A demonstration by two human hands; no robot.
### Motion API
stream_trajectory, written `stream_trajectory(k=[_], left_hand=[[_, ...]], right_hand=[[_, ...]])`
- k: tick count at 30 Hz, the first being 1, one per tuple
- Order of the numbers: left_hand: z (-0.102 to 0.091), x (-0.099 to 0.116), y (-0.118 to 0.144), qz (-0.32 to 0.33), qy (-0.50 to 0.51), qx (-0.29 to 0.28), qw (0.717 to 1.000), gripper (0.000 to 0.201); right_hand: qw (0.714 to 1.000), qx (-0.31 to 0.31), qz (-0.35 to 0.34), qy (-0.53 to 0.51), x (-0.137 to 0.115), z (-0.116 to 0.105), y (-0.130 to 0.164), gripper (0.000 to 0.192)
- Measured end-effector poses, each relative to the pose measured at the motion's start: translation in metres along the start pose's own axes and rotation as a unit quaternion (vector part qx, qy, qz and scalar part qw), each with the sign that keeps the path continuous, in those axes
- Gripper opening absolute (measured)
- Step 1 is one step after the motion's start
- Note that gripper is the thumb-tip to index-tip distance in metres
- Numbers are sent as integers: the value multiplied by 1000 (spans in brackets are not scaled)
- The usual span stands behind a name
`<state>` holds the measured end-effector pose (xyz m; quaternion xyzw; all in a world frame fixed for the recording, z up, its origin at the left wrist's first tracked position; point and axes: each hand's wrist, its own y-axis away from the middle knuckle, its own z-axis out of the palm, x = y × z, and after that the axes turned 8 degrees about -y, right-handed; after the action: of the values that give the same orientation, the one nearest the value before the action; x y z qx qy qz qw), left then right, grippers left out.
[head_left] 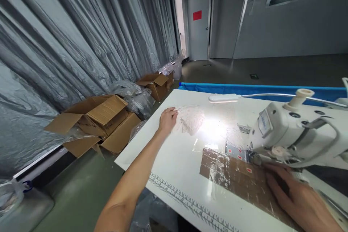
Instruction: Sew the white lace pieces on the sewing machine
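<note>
On the white sewing table (187, 163), my left hand (168, 120) is closed at the left edge of a pale, lacy piece of fabric (192, 119). Its fingers are curled on the cloth's edge, and the piece lies bunched to the right of them. My right hand (299, 192) rests beside the needle area of a white sewing machine (282, 127). Thumb and fingers are apart there, over a brown, tape-covered board (233, 172). More thin pale fabric (236, 137) lies left of the machine head. Whether the right fingertips touch cloth is hidden.
A lamp on a bent stalk (224, 98) shines onto the table. A printed ruler (187, 203) runs along the front edge. Open cardboard boxes (100, 116) and plastic bags (136, 98) stand on the floor at left. Blue cloth (244, 90) borders the far edge.
</note>
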<state>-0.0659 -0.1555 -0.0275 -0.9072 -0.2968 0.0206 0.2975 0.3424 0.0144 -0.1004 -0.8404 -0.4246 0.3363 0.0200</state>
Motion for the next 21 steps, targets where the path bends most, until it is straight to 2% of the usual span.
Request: stream_trajectory(k=[2,5,7,10,13,15,17,19,21], left_hand=[[1,1,0,-1,11,35,999,22],[-4,5,-1,17,24,88,996,18],[-11,10,-2,57,32,106,992,18],[-20,27,2,148,44,99,983,18],[-25,63,17,269,59,69,959,16],[-29,94,34,403,77,31,912,21],[-38,122,52,494,136,-45,857,23],[-53,142,68,515,224,-111,820,17],[-71,152,77,494,318,-174,790,19]], right_hand=[[999,-26,18,10,-6,-3,-1,42],[999,-27,31,6,-14,-6,-5,40],[999,-21,28,4,-18,-9,-7,38],[1000,1,-8,-9,-25,-15,-8,33],[994,42,-92,-33,-38,-19,-4,24],[987,24,-155,-42,-52,-21,0,27],[980,-28,-191,-41,-69,-23,4,50],[979,-70,-188,-45,-85,-28,9,70],[977,-130,-153,-72,-98,-36,15,57]])
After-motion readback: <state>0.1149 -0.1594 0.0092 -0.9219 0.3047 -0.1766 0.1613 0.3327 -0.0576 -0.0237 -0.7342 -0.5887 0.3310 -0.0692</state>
